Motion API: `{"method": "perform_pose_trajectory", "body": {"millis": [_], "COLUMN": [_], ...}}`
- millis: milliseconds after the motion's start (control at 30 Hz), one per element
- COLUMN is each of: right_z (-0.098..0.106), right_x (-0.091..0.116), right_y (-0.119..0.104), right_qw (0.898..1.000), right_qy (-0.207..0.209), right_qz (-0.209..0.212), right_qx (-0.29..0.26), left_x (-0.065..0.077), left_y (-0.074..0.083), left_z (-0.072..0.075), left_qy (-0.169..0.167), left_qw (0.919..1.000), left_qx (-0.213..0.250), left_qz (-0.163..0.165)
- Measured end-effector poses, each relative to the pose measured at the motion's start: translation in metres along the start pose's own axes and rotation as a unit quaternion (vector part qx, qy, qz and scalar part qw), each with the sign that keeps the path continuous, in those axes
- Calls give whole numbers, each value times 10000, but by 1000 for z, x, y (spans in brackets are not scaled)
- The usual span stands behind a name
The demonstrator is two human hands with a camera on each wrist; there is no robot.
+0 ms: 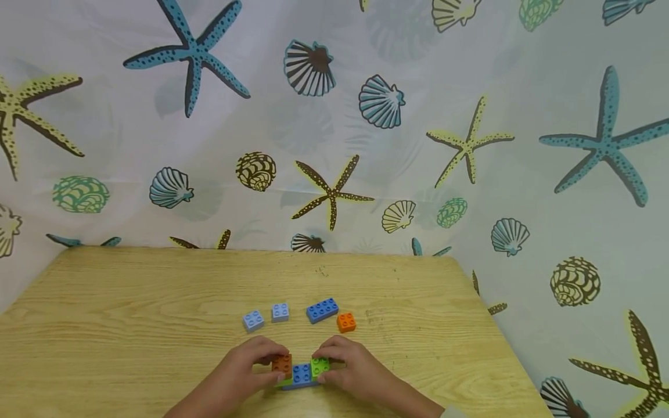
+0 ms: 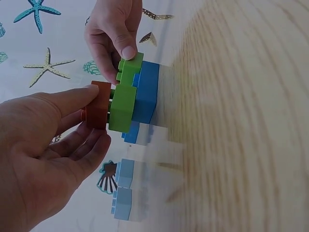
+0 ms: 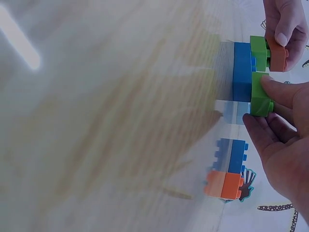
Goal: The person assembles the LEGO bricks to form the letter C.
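Note:
A long blue toy building brick (image 1: 301, 375) lies on the table between both hands. My left hand (image 1: 243, 368) pinches a reddish-brown brick (image 1: 282, 366) between thumb and fingers. That brick is right over a green brick (image 2: 122, 108) on the blue one's left end; in the left wrist view green studs show in the narrow gap between them. On the blue brick's right end, my right hand (image 1: 355, 364) grips a second green brick (image 3: 260, 94) by its sides. Bare blue studs show between the two ends in the head view.
Beyond the hands are two light blue bricks (image 1: 254, 320), another long blue brick (image 1: 322, 310) and an orange brick (image 1: 346, 321). The wooden table (image 1: 130, 302) ends at a curtain (image 1: 219, 145) printed with starfish and shells, behind and at the right.

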State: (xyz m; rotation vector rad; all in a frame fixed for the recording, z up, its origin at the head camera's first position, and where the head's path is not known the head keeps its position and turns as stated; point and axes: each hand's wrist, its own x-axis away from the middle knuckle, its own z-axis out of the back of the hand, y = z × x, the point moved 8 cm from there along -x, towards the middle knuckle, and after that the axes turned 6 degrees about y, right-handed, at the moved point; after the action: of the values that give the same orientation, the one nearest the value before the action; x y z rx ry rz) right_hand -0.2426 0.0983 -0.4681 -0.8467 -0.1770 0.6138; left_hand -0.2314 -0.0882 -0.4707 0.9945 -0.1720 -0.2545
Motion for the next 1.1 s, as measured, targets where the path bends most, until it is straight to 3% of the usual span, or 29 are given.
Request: {"method": "perform_pose_trajectory", "body": {"millis": [300,800,1100], "right_z": [0,0,-1], "right_x": [-1,0,-1], "right_y": [2,2,2], "right_qw": [9999,9998,9998], "right_qy": [31,45,21], "right_qz": [-46,-88,-25], "right_qx": [112,154,172], "left_x": [0,-1,-1], "left_y": [2,9,-1], "left_z": [0,-2,1], "left_qy": [109,62,43], "left_qw": [9998,9997,9994], "left_qx": [-63,-254,104], "left_qz": [140,-28,340]}}
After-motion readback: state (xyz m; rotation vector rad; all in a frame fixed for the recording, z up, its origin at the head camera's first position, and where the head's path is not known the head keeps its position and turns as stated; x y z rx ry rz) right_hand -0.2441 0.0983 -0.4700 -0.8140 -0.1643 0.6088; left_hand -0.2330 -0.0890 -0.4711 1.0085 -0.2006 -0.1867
